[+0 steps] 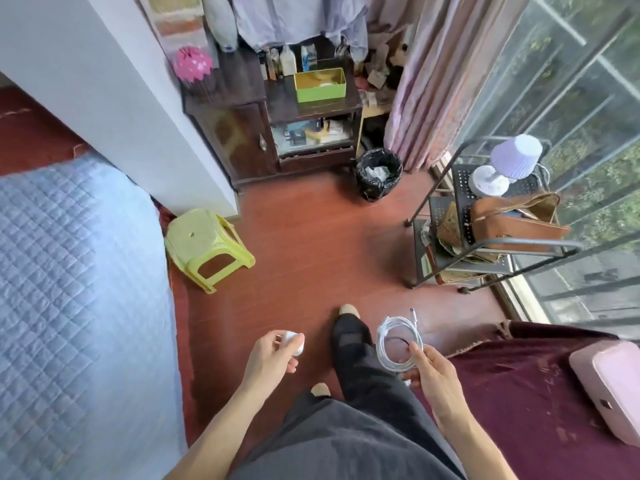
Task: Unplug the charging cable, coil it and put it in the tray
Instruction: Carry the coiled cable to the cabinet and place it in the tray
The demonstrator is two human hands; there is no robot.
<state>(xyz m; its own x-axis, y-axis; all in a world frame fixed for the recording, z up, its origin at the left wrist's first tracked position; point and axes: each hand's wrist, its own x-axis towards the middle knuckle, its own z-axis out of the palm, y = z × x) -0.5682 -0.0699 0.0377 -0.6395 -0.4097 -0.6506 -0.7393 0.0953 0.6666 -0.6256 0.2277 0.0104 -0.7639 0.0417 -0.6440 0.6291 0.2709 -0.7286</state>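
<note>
A coiled white cable (398, 342) is pinched between thumb and fingers of the right hand (427, 368), held above the floor. A white plug (294, 341) is gripped in the curled fingers of the left hand (272, 355). Unplugging and coiling appear done. The green tray (320, 85), at the front edge of the dark cabinet (242, 133), must be walked to.

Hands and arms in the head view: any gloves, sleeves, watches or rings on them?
Both hands, left and right, are bare, with no gloves. The forearms are uncovered as far as the bottom edge of the frame, so no sleeve shows. No watch, bracelet or ring is visible on either side. Nails look short and unpainted, though the picture is soft. Loose dark grey trousers are the only clothing in view.
</note>
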